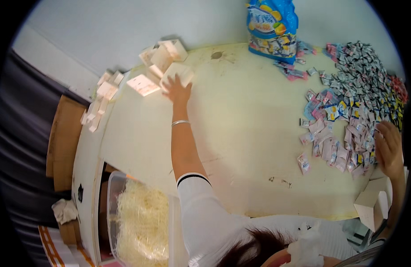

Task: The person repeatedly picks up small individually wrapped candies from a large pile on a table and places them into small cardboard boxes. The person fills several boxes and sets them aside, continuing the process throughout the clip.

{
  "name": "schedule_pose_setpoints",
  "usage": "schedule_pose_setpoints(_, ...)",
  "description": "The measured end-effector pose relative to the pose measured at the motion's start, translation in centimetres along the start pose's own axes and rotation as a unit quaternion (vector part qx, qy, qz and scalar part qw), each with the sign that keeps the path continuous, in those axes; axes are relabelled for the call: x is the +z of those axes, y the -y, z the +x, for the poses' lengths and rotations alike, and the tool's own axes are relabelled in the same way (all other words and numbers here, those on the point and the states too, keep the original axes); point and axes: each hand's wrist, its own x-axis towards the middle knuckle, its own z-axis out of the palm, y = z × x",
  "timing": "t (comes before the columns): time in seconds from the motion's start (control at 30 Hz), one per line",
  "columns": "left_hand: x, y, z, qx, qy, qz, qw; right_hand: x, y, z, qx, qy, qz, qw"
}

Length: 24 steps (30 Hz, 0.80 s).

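My left hand reaches to the far left of the table, fingers spread over the near edge of a pale small box in a loose group of boxes. Whether it grips that box cannot be told. At the right rim, my right hand is half curled beside pale pink candy packets; its fingertips are partly hidden, and a hold on anything cannot be made out. Beyond the packets lies a large heap of small silvery wrapped candies. Under my right forearm is an open white box.
A blue candy bag stands at the table's back. More small boxes line the left edge. A clear plastic tub of pale shredded filler sits at lower left, near cardboard and a dark curtain.
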Motion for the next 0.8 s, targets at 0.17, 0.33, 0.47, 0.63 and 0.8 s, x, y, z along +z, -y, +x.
schedule_pose_setpoints(0.17, 1.9, -2.9, -2.7, 0.119, 0.002, -0.104, 0.987, -1.7, -0.1, 1.4, -0.015, -0.019, 0.037, 0.999)
schedule_pose_setpoints(0.33, -9.0, -8.5, -16.5, 0.225, 0.137, -0.061, 0.963, -0.8, -4.5, 0.2, 0.069, -0.023, 0.017, 0.997)
schedule_pose_setpoints(0.47, -11.5, -9.4, -18.7, 0.112, 0.119, -0.174, 0.971, 4.0, -10.4, -0.7, 0.184, 0.027, 0.01, 0.982)
schedule_pose_setpoints(0.63, -9.6, -8.8, -19.9, -0.002, 0.334, -0.316, 0.888, 15.9, -18.2, -1.7, 0.303, 0.223, 0.058, 0.925)
schedule_pose_setpoints(0.8, -9.8, -9.3, -22.3, 0.012, 0.353, -0.413, 0.839, 25.9, -23.4, -2.3, 0.322, 0.277, 0.055, 0.904)
